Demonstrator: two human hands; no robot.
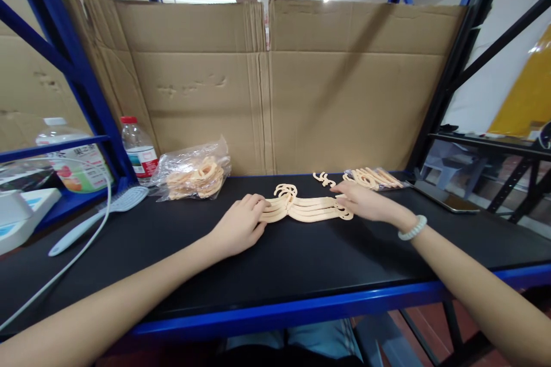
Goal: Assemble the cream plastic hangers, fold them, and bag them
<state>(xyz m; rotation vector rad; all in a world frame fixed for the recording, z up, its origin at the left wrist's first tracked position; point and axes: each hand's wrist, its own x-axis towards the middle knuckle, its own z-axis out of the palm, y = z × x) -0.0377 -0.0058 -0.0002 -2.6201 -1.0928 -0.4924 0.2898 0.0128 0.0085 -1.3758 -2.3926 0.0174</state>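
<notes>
Several beige plastic clothes hangers (316,210) lie together in a row on the black tabletop, their curved hooks bunched at the middle and pointing away from me. My left hand (241,223) is closed around the left ends, with its fingers curled over them. At the right ends, my right hand (365,202) has its fingers bent onto the hangers; its fingertips are partly hidden. Curled tips of the hangers show just below that hand. Behind it lie a few small beige hook-shaped pieces (323,179).
A clear bag of beige parts (196,178) sits back left, beside a red-capped bottle (140,152). More beige parts (372,178) in plastic lie back right, near a dark flat device (445,197). A grey-white paddle (101,215) and white cable (92,232) occupy the left. Cardboard (206,103) walls the back.
</notes>
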